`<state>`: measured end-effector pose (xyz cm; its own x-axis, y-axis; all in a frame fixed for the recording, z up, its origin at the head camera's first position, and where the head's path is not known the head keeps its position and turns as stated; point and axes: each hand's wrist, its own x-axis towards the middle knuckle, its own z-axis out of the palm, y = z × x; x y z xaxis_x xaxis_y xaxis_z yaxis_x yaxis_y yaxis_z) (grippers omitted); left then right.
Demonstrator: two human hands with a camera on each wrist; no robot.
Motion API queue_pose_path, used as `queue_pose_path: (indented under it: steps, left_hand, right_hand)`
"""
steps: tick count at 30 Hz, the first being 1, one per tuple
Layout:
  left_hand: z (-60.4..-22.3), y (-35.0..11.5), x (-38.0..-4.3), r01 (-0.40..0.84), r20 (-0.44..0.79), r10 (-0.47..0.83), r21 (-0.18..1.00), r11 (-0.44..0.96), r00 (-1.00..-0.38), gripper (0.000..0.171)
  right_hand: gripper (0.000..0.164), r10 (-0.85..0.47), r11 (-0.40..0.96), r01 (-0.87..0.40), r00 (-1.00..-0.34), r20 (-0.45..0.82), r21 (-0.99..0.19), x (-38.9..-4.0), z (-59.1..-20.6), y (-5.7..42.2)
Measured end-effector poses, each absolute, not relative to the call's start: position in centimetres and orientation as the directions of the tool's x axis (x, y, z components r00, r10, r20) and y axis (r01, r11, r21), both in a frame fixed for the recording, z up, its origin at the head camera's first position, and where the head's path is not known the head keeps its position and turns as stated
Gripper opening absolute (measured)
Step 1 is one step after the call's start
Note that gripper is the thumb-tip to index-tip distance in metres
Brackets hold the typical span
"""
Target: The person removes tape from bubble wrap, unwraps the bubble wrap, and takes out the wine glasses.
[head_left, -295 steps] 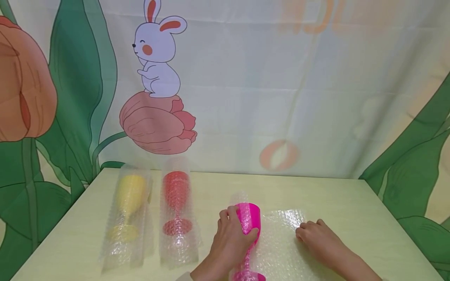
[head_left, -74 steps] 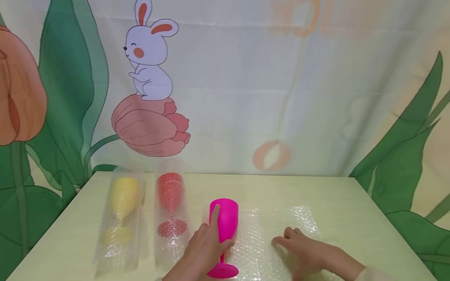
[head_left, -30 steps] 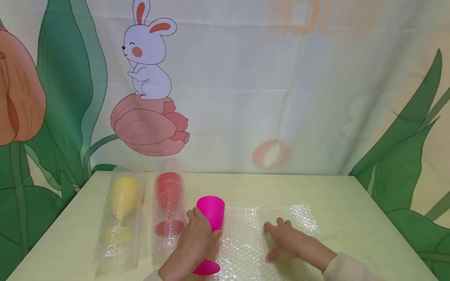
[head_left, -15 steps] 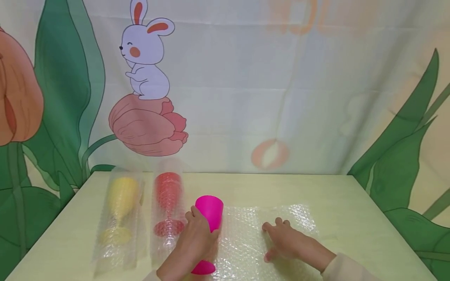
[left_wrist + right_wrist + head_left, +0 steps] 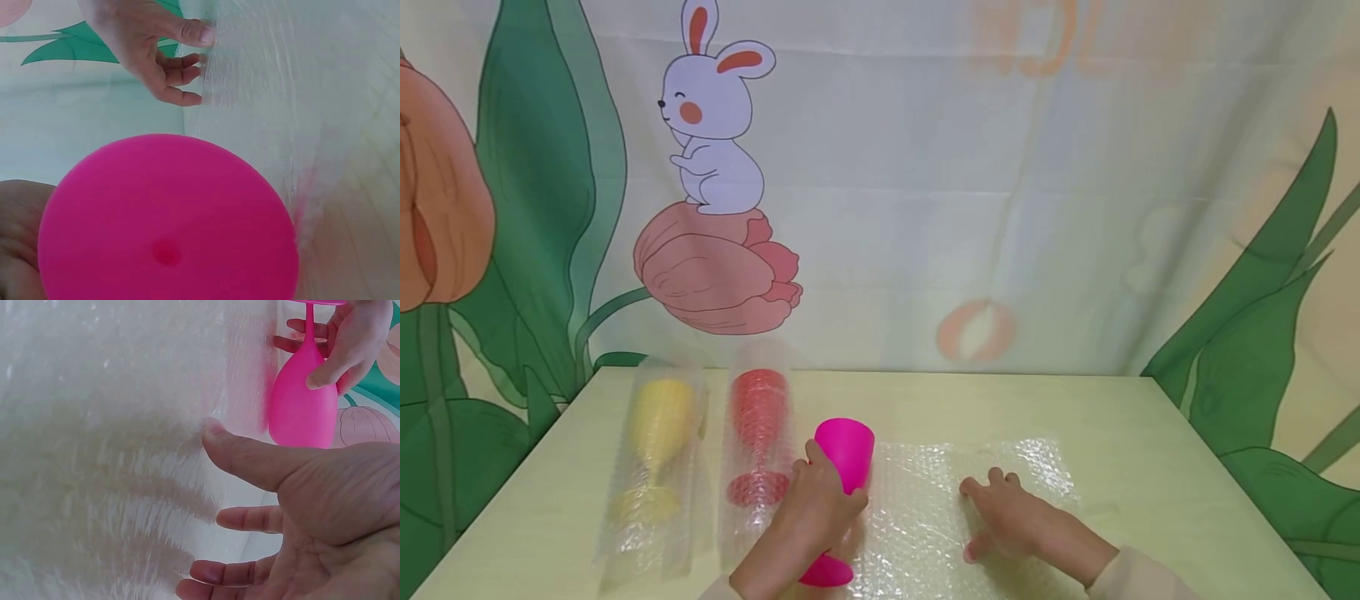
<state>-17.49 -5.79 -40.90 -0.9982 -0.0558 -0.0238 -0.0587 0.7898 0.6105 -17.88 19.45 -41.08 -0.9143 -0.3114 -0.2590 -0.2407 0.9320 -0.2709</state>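
On a pale table (image 5: 1105, 425) before a rabbit-printed curtain (image 5: 880, 192), the left hand (image 5: 822, 502) grips a pink cup (image 5: 852, 450) by the left edge of bubble wrap (image 5: 912, 521); the right hand (image 5: 1011, 515), fingers spread, touches the wrap.

A rabbit-printed backdrop (image 5: 880, 183) hangs behind a pale table (image 5: 1112, 425).

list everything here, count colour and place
table: 1, pale yellow, foreground
backdrop: 1, pale, behind
rabbit: 1, white, on backdrop
tulips: 2, orange and pink, left
leaves: several, green, both sides
yellow goblet: 1, yellow, table left
red goblet: 1, red, beside yellow goblet
wraps: 2, clear, round those goblets
pink goblet: 1, pink, right of red goblet
bubble sheet: 1, clear, on table
left hand: 1, holding pink goblet
right hand: 1, over bubble sheet
sleeves: 2, cream, wrists
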Motion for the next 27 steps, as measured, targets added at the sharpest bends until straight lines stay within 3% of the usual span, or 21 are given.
queue_pose_path:
  steps: [27]
  left_hand:
    - [-40.9, -4.8, -17.4, -0.074, -0.037, -0.065, 0.631, 0.772, -0.997, 0.097]
  right_hand:
    - [0.064, -0.317, 0.919, -0.25, -0.929, -0.192, -0.306, -17.5, -41.8, 21.4]
